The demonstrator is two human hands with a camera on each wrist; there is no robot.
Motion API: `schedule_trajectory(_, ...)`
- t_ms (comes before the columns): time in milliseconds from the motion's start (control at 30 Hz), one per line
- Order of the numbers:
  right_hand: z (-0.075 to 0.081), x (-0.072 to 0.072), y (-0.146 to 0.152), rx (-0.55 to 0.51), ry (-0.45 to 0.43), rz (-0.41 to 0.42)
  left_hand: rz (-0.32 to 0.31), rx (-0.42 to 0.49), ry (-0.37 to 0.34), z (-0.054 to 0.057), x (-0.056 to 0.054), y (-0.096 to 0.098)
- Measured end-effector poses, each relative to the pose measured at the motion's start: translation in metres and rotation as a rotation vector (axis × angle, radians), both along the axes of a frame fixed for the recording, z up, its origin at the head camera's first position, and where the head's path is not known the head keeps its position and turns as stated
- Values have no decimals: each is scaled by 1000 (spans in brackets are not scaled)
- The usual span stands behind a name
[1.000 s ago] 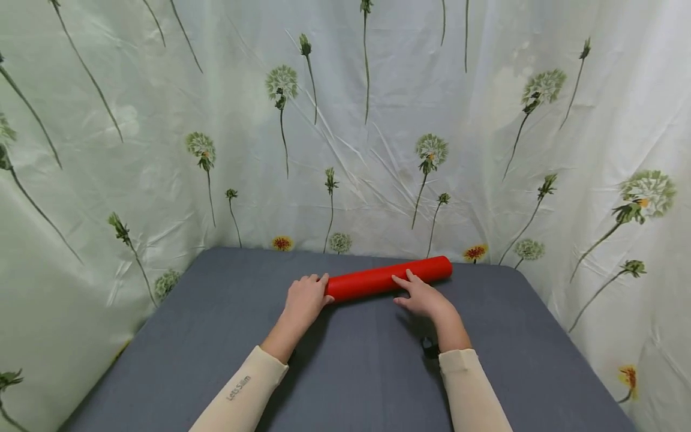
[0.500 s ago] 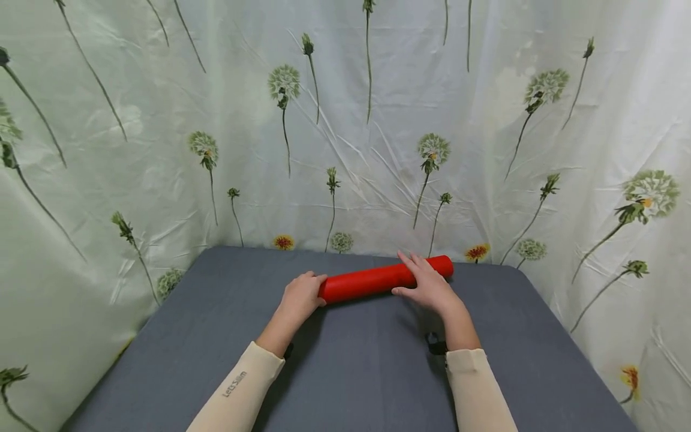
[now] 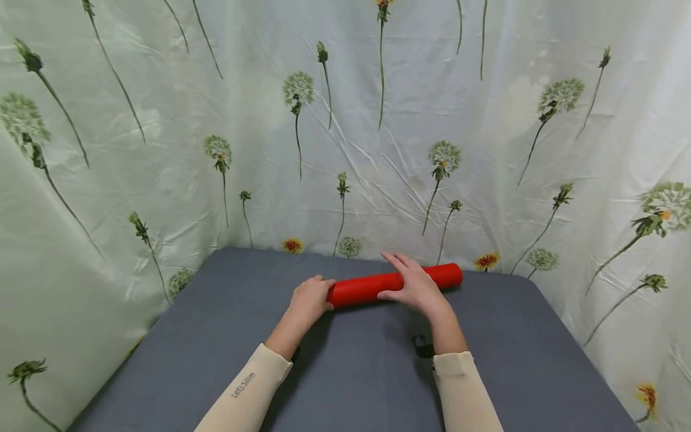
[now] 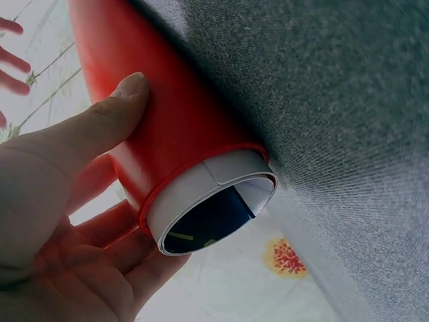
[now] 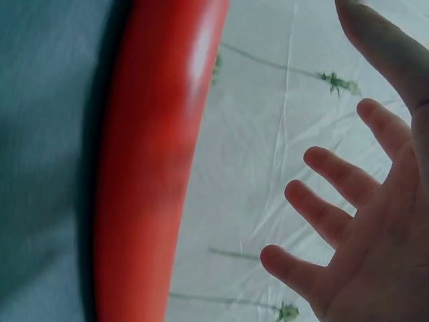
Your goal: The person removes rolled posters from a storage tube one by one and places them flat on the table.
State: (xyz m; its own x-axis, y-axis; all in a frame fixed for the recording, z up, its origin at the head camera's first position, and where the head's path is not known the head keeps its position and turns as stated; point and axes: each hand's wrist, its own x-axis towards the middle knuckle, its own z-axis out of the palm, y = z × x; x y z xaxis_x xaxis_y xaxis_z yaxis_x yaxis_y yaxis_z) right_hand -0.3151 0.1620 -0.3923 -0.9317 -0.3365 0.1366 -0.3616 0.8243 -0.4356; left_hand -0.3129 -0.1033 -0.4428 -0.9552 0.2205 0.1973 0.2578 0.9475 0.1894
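A long red tube (image 3: 358, 290) lies aslant near the far side of the table. At its near left end, in the left wrist view, a white roll (image 4: 177, 194) with a dark blue inner face pokes out of the red outer layer (image 4: 181, 111). My left hand (image 3: 310, 298) holds that end, thumb on the red surface and fingers round the other side. Over the tube's middle hovers my right hand (image 3: 412, 288), fingers spread. The right wrist view shows this hand (image 5: 375, 201) apart from the red tube (image 5: 151, 161).
A dark grey cloth covers the table (image 3: 356, 372). Behind it and along both sides hangs a pale curtain (image 3: 259, 138) printed with dandelions. The tube's far right end lies close to the table's back edge.
My right hand has risen from the tube, spread its fingers and shifted left along it. My left hand keeps its hold on the left end. The head view has tilted slightly.
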Motion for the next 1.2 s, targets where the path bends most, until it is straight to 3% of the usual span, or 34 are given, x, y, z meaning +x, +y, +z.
schedule_trajectory(200, -9, -2, -18, 5, -2, 8, -6, 5, -12, -2, 1, 2)
schedule_trajectory(567, -17, -6, -39, 46, 87, 45, 18, -32, 0, 1, 2, -3)
schedule_trajectory(1200, -47, -8, -64, 145, 66, 81, 24, -63, 5, 3, 4, 4)
